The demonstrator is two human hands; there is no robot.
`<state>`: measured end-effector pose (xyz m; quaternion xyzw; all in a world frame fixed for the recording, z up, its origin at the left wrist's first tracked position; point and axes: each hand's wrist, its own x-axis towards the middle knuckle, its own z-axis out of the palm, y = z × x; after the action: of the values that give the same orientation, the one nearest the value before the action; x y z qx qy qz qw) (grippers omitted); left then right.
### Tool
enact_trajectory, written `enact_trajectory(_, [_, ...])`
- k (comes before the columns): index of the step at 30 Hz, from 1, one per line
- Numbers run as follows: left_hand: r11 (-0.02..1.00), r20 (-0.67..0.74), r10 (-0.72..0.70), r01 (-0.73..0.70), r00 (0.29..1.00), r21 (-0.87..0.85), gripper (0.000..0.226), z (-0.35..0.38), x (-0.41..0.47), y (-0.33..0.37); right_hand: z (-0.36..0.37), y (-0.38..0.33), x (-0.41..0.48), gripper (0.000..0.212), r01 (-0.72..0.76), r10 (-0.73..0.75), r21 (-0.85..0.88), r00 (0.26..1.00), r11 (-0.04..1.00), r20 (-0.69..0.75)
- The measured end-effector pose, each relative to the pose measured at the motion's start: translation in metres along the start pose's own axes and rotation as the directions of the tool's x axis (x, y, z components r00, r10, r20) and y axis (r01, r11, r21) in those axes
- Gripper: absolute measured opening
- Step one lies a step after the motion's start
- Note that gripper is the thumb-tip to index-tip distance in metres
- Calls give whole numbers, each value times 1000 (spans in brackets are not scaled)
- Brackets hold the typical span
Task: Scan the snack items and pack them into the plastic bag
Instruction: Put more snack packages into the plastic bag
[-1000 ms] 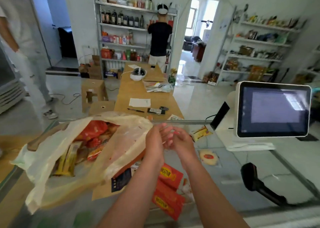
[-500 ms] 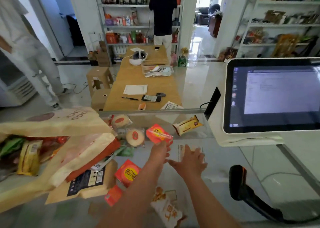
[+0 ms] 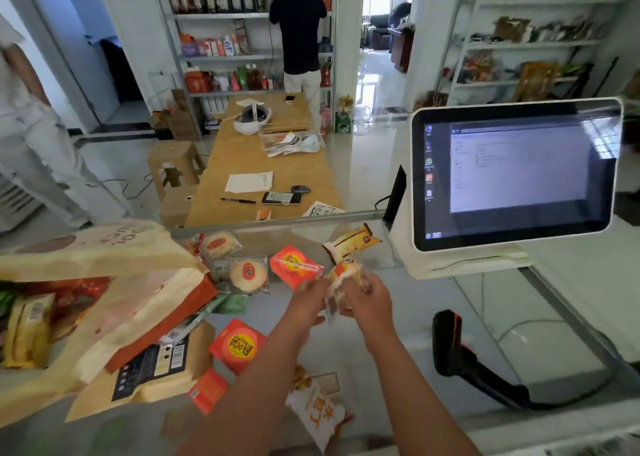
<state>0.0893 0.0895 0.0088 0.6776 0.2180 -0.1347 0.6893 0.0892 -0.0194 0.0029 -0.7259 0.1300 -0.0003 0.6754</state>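
Both my hands meet over the glass counter (image 3: 398, 320) around one small clear-wrapped snack packet (image 3: 341, 291). My right hand (image 3: 369, 298) grips it from the right, and my left hand (image 3: 308, 298) pinches its left edge. The plastic bag (image 3: 114, 303) lies open at the left with packed snacks inside. Loose snacks lie in front of me: a red packet (image 3: 294, 265), a round pastry (image 3: 248, 274), another round pastry (image 3: 219, 244), a yellow packet (image 3: 351, 242), a red packet with a yellow circle (image 3: 239, 345). The black barcode scanner (image 3: 450, 341) sits on the counter to the right.
A white touchscreen terminal (image 3: 512, 175) stands at the right. A brown paper bag (image 3: 152, 369) lies under the plastic bag. A white and orange packet (image 3: 320, 412) lies near my arms. Beyond the counter are a wooden table (image 3: 249, 154), shelves, and two people.
My hands left the bag, reached forward to the loose snacks, and now hold a small packet between them. The view moved down and closer to the counter.
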Motion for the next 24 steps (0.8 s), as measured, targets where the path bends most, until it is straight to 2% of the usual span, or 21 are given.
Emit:
enact_trajectory(3, [992,15,45,-43,999,-115,27,-16,-12,0,-2,-11,-18,14,-68,62,174,997,982,40])
enact_trajectory(5, [987,21,115,-112,993,-119,8,-30,-23,1,-2,-18,-30,10,-58,57,230,998,971,13])
enact_trajectory(8, [970,45,215,-209,975,-121,17,-47,-35,-2,1,-24,-47,3,-21,38,267,997,963,-61])
enact_trajectory(10, [957,26,264,-259,964,-132,17,-56,-42,-4,5,-25,-60,6,-22,45,273,996,962,-80])
enact_trajectory(13, [940,-61,317,-322,946,-113,11,-68,-45,-10,7,-24,-81,12,-36,58,239,995,970,-84])
enact_trajectory(16, [925,-101,359,-368,928,-94,16,-77,-46,-16,5,-26,-96,17,-40,74,227,987,973,-145])
enact_trajectory(21, [884,17,467,-467,884,-13,17,-80,-61,-26,-1,-31,-108,12,76,-74,9,987,997,-143])
enact_trajectory(24, [857,49,515,-516,856,2,8,-79,-67,-26,-6,-39,-112,14,119,-120,-16,982,993,-143])
